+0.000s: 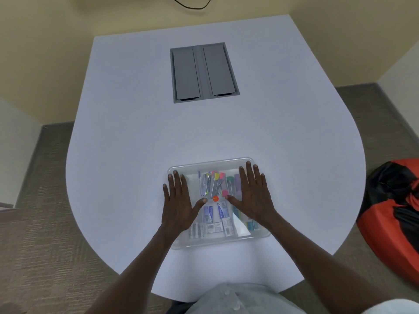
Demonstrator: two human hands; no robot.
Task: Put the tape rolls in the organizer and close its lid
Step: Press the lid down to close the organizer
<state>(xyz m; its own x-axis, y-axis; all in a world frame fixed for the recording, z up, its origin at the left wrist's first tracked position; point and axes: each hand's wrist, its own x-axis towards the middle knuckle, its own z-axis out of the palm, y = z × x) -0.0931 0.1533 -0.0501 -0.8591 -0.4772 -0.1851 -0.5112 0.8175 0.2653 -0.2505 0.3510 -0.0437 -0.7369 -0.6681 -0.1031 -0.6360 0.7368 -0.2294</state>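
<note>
A clear plastic organizer (226, 163) sits near the front edge of the white table, its transparent lid lying on top. Through the lid I see pens, coloured clips, small blue-and-white boxes and, on the right, green and purple items that may be tape rolls (233, 181). My left hand (181, 200) lies flat on the left part of the lid, fingers spread. Flat on the right part rests my right hand (254, 193), fingers spread too. Neither hand holds anything.
A grey recessed cable box with two flaps (204, 72) is set into the white table (136, 143) at the back. A red and black beanbag (394, 214) lies on the floor to the right. A black cable (192, 5) runs along the wall.
</note>
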